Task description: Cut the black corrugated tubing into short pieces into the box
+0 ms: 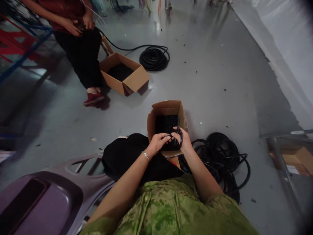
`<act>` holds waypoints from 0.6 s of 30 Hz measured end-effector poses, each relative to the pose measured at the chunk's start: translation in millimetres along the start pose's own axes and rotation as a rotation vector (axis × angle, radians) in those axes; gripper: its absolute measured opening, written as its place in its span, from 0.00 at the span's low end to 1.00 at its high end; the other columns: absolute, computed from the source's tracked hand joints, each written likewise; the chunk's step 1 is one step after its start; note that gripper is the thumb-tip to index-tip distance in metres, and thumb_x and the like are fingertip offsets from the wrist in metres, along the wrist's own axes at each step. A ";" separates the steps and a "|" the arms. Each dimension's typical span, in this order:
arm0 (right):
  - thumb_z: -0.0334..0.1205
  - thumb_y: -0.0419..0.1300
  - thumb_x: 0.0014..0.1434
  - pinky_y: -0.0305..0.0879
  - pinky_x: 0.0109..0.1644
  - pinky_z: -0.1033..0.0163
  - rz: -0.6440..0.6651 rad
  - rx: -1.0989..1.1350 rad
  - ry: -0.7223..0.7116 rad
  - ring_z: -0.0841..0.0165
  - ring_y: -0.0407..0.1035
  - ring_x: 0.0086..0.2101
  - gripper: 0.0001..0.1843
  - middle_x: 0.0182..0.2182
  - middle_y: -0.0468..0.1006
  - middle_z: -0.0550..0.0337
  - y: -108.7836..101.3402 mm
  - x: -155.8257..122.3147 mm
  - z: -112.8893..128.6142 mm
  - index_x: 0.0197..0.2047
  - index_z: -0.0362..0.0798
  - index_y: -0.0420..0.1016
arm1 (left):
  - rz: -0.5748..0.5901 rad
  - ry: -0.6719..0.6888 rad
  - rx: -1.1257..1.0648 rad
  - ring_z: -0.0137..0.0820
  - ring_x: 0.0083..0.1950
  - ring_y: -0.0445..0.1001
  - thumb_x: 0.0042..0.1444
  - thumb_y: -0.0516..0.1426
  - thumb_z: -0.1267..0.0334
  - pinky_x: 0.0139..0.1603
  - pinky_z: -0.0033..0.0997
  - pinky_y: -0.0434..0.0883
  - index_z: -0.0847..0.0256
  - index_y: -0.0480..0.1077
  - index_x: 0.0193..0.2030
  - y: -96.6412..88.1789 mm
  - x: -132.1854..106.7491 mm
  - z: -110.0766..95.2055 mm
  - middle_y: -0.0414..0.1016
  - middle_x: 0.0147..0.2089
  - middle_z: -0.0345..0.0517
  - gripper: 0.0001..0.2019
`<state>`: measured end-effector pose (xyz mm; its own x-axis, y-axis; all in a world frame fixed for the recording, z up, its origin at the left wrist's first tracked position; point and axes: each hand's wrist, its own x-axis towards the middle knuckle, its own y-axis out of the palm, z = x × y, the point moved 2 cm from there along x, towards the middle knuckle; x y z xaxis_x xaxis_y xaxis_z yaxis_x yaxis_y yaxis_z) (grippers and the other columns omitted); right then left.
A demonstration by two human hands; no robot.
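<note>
My left hand (159, 142) is closed in a pinch on a small black piece, perhaps tubing or cable, held against the fingers of the other hand. In my right hand (184, 141) is a pair of black-handled scissors (180, 137), one handle loop curving over the palm side. Both hands meet above the near part of an open cardboard box (150, 125). Many small black pieces (167, 122) lie inside that box. Fingers partly hide where the piece and the scissors meet.
Tangled black hose or cable (221, 153) lies right of my box. Ahead left, a co-worker (75, 39) handles a black line from a coil (154, 58), beside another cardboard box (137, 78). A purple chair (66, 192) stands at my left; a metal-framed rack (281, 156) stands right.
</note>
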<state>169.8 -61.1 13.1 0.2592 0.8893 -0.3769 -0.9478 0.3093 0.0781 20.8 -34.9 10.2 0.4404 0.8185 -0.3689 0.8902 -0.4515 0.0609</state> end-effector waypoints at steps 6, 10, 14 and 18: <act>0.44 0.69 0.41 0.63 0.27 0.66 -0.058 0.112 0.048 0.71 0.68 0.22 0.26 0.20 0.71 0.68 5.0 2.5 -5.7 0.44 0.45 0.72 | 0.119 -0.124 -0.155 0.24 0.25 0.67 0.52 0.61 0.44 0.29 0.26 0.66 0.65 0.73 0.33 5.5 -2.1 2.4 0.74 0.26 0.44 0.22; 0.48 0.67 0.46 0.64 0.28 0.66 -0.047 0.056 -0.001 0.72 0.69 0.23 0.26 0.23 0.74 0.65 3.3 2.7 -6.1 0.47 0.45 0.72 | 0.062 -0.120 -0.253 0.23 0.24 0.64 0.49 0.63 0.44 0.27 0.24 0.63 0.64 0.71 0.33 5.2 -1.7 0.1 0.68 0.24 0.38 0.21; 0.50 0.65 0.51 0.67 0.30 0.65 0.048 -0.199 -0.058 0.71 0.71 0.24 0.28 0.28 0.78 0.62 -10.0 -2.6 -10.9 0.52 0.46 0.74 | 0.008 -0.091 -0.286 0.22 0.25 0.64 0.47 0.64 0.46 0.26 0.23 0.63 0.64 0.72 0.34 2.0 0.5 -1.7 0.70 0.27 0.40 0.21; 0.52 0.63 0.54 0.71 0.35 0.63 0.187 -0.440 -0.094 0.69 0.73 0.27 0.26 0.31 0.79 0.61 -28.6 -15.5 -23.6 0.53 0.47 0.76 | -0.083 -0.064 -0.308 0.21 0.23 0.61 0.50 0.63 0.47 0.24 0.23 0.60 0.64 0.72 0.34 -2.3 3.6 -1.8 0.67 0.26 0.38 0.19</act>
<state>188.5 -91.7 -5.1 0.0730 0.9490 -0.3068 -0.9632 -0.0127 -0.2685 20.5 -30.3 10.5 0.3648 0.8196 -0.4417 0.9207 -0.2469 0.3022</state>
